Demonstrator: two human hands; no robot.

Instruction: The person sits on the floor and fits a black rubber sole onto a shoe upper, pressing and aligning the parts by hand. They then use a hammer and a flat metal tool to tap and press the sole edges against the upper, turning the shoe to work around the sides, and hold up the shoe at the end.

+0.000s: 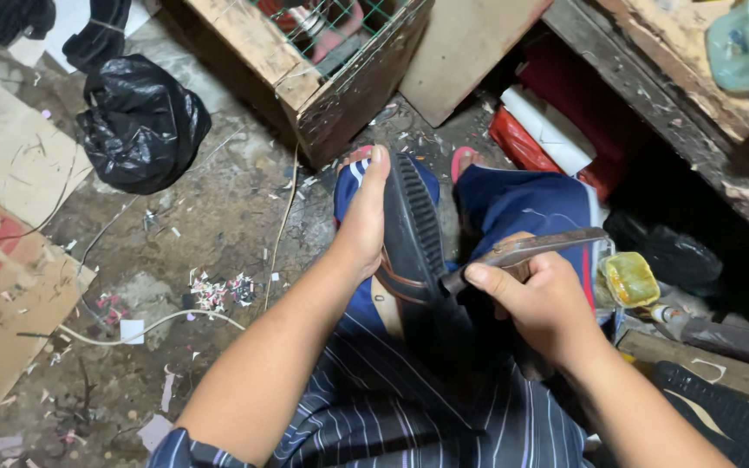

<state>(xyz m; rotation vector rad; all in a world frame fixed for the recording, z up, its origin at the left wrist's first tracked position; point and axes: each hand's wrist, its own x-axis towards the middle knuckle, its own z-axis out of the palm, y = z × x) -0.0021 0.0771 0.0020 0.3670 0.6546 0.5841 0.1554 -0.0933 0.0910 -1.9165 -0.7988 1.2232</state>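
Black ribbed rubber shoe sole [416, 234] gripped upright by left hand [363, 227]; right hand [541, 303] at 3 o'clock clenched around rusty flat metal knife [526, 250], blade touching sole edge.

black plastic bag [142, 121] | wooden crate [305, 69] | yellow container [628, 278] | cardboard sheet [2, 321]

shirt [409, 407]: dark blue, thin pale stripes | shorts [522, 204]: blue

sandal [413, 234] upper side hidden behind left palm [361, 230], crate [305, 61] cut by top edge
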